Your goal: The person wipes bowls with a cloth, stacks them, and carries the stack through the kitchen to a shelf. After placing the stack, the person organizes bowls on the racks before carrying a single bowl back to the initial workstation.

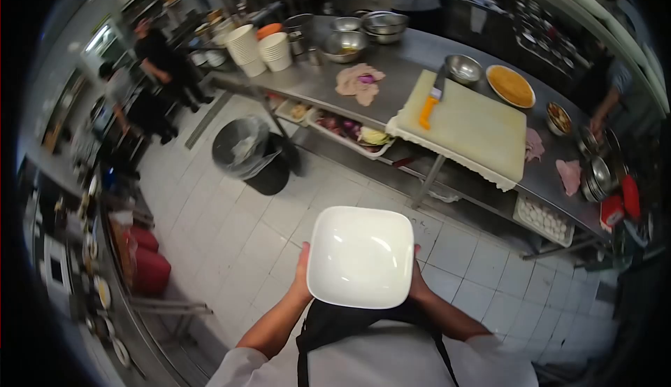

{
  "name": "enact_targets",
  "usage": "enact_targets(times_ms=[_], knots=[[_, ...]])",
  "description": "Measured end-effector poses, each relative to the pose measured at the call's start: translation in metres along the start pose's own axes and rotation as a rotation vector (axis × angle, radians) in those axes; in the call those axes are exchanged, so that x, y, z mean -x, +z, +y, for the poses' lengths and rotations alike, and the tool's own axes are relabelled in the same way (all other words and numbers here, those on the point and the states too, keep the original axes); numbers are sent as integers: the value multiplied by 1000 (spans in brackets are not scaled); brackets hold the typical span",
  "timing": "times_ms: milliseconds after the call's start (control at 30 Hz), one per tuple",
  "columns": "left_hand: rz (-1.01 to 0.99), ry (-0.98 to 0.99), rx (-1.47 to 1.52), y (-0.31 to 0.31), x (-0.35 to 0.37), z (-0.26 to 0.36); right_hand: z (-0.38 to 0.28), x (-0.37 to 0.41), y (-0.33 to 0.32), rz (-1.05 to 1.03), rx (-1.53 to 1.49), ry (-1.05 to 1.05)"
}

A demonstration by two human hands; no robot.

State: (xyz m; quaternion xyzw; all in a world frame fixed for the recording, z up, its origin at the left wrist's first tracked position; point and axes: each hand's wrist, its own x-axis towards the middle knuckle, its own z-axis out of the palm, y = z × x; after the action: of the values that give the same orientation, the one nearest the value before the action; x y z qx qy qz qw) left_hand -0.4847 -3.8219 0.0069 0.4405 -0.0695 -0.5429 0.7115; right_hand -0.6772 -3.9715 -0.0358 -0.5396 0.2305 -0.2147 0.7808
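A white, square bowl (pixel 360 261) with rounded corners is held level in front of my apron, its inside bare and shiny. My left hand (pixel 302 269) grips its left side, and my right hand (pixel 418 275) grips the right side. Most of the fingers are hidden behind or under the bowl. Beyond it, on the steel counter (pixel 307 83), lies a pale cutting board (pixel 475 125) with an orange-handled knife (pixel 432 102) on it. A steel bowl (pixel 463 69) and a plate of orange-yellow food (pixel 511 86) stand behind the board.
A black bin (pixel 251 156) with a clear liner stands on the tiled floor ahead left. Stacked white tubs (pixel 246 50) and steel bowls (pixel 386 25) line the counter. An egg tray (pixel 543 220) sits below. Co-workers (pixel 164 58) stand at left and back; another's hand (pixel 597 127) is at right.
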Motion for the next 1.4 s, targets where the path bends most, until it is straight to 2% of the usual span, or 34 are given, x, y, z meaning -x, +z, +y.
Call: enact_targets(times_ms=[100,200,300,367,400,467,500,533,567,633,700,800,933,1033,1133,1200,1233,1267,1300,1333,1367,1400], knots=[[-102,103,27,8,-62,34,-38,-74,-5,-39,-137,-47],[-12,69,-1,22,-127,70,-68,-143,-7,13,20,-114],[42,48,-93,3,-217,94,-71,-214,-12,129,23,-80],[-89,23,-146,-18,-285,109,-61,-263,-23,167,-67,-141],[-215,16,-9,-41,-330,109,-54,-289,-31,186,-89,-195],[-410,50,-54,-99,-428,103,-39,-337,-46,259,-32,-341],[-393,-147,144,-76,-443,116,-39,-359,-55,310,4,-393],[-499,-2,-181,-71,-462,122,-40,-374,-58,336,-121,-419],[-592,-139,-68,-54,-473,136,-38,-394,-58,349,-246,-460],[-641,-263,-109,-78,-539,136,17,-458,-95,530,-29,-481],[-538,-160,-158,-60,-551,138,10,-450,-103,624,63,-512],[-537,-167,-237,-39,-567,141,-21,-447,-91,673,198,-518],[-550,-86,-380,-16,-570,146,-24,-448,-88,754,259,-509],[-546,260,-592,9,-566,153,-26,-454,-90,768,259,-518],[-554,777,-821,39,-569,163,-28,-456,-98,844,316,-445],[-585,954,-864,55,-574,169,-20,-468,-108,911,350,-392],[-611,1022,-896,57,-577,172,17,-505,-141,988,399,-302],[-579,949,-852,62,-575,175,42,-521,-145,1108,402,-346],[-566,786,-735,66,-570,173,-8,-487,-121,1011,301,-161],[-542,656,-608,70,-565,174,4,-495,-124,1086,309,-198],[-510,552,-493,74,-561,176,19,-501,-139,1077,445,-269],[-492,644,-621,70,-567,173,8,-496,-131,1133,496,-445]])
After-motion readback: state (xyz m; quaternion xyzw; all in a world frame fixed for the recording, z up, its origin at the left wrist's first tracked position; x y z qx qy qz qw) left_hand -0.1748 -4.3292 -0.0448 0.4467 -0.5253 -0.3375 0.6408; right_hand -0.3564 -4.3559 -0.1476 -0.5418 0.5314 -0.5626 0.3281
